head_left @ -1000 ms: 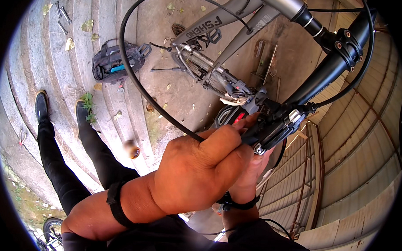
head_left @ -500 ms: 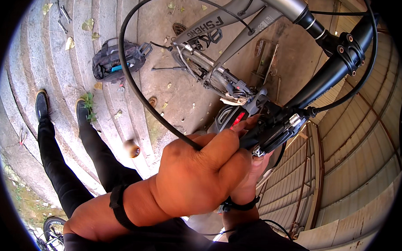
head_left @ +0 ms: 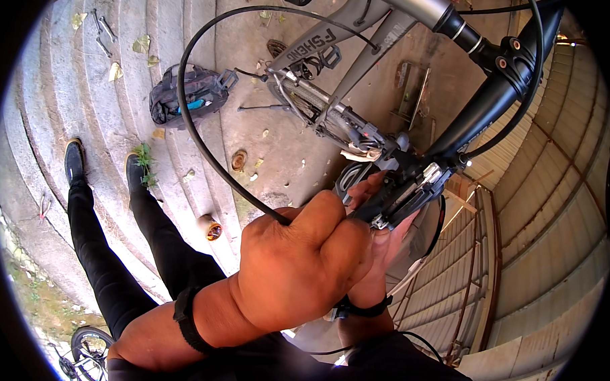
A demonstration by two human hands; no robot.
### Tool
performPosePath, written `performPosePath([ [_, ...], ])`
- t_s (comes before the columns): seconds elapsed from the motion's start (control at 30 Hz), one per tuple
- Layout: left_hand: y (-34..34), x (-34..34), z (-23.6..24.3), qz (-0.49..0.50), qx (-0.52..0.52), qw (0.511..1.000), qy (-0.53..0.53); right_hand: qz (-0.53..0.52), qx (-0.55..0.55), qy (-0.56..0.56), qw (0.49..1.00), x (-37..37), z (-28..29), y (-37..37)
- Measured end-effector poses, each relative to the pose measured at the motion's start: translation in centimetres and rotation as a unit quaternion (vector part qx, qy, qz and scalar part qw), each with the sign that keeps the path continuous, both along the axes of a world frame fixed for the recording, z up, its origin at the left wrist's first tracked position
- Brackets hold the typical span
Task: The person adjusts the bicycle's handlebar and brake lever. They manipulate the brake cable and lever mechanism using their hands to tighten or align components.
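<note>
My left hand, a black band round its wrist, is closed in a fist in front of the handlebar end. A looping black cable runs in behind its knuckles. The curled fingers hide what they hold, if anything. Partly behind it, my right hand wraps round the brake lever assembly from below, its fingertips showing on the far side. This black assembly with silver metal parts sits on the black handlebar of a grey bicycle.
A dark open bag with something blue inside lies on the paving, left of the bicycle. Wrenches lie at the far left, and pliers nearer. A small round container stands by my legs. Corrugated metal wall rises on the right.
The handlebar and brake lever assembly have shifted slightly left in view, with both hands alongside. The ground items sit slightly farther right and lower. Both hands keep nearly the same pose.
</note>
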State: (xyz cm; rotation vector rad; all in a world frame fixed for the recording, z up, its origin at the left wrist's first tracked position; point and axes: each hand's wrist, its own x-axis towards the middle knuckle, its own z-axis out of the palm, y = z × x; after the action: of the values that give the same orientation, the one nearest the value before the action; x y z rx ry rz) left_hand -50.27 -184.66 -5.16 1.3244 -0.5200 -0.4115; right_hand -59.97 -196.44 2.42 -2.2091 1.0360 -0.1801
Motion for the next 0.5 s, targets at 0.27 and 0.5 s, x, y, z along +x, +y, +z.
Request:
performPosePath([
  [0.27, -0.08, 0.27, 0.14, 0.011, 0.012, 1.000, -0.003, -0.013, -0.002, 0.008, 1.000, 0.80, 0.34, 0.69],
  [0.5, -0.22, 0.56, -0.60, 0.008, 0.016, 1.000, 0.019, -0.007, -0.035, -0.005, 0.999, 1.04, -0.06, 0.79],
])
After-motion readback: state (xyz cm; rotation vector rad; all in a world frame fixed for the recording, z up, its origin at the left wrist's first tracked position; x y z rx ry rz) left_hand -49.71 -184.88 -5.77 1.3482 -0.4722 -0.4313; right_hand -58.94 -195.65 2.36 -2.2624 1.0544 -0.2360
